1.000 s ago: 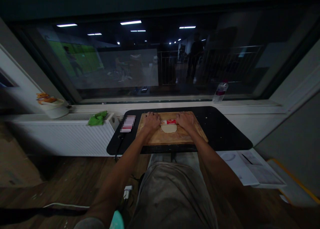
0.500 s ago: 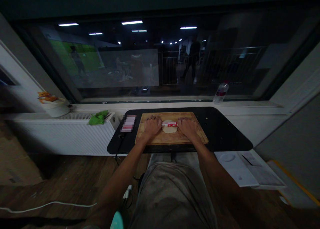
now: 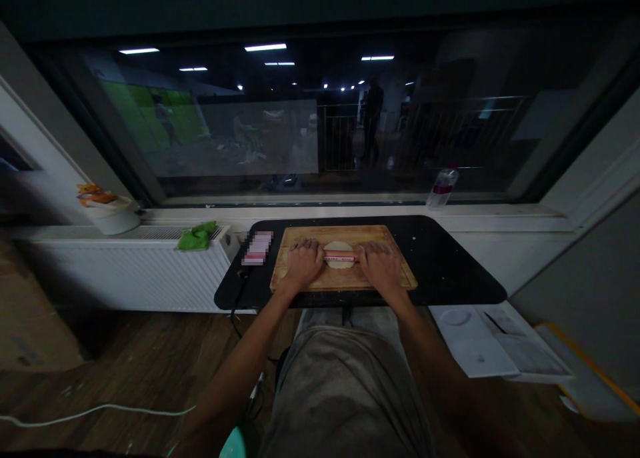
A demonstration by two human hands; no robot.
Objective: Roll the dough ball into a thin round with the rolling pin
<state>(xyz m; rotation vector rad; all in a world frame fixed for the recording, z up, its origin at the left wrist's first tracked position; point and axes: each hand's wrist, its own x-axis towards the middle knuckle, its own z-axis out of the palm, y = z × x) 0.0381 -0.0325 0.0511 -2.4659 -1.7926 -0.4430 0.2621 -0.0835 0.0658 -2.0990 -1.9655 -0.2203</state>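
A short rolling pin [image 3: 340, 255], orange-brown with a red and white label, lies crosswise over a flat round of pale dough [image 3: 341, 265]. The dough rests on a wooden cutting board [image 3: 345, 233]. My left hand [image 3: 305, 262] is closed over the pin's left end, and my right hand [image 3: 379, 265] over its right end. Both hands hide the pin's ends. Dough shows in front of and behind the pin, between my hands.
The board sits on a black table [image 3: 455, 271] below a window. A blurred-out flat item [image 3: 258, 248] lies left of the board. A plastic bottle [image 3: 442, 187] stands on the sill. A green cloth [image 3: 197, 236] lies on the radiator [image 3: 150, 271]; a white box [image 3: 480, 348] is lower right.
Both hands have moved slightly toward me with the rolling pin, and its label has turned. More of the dough now shows behind the pin.
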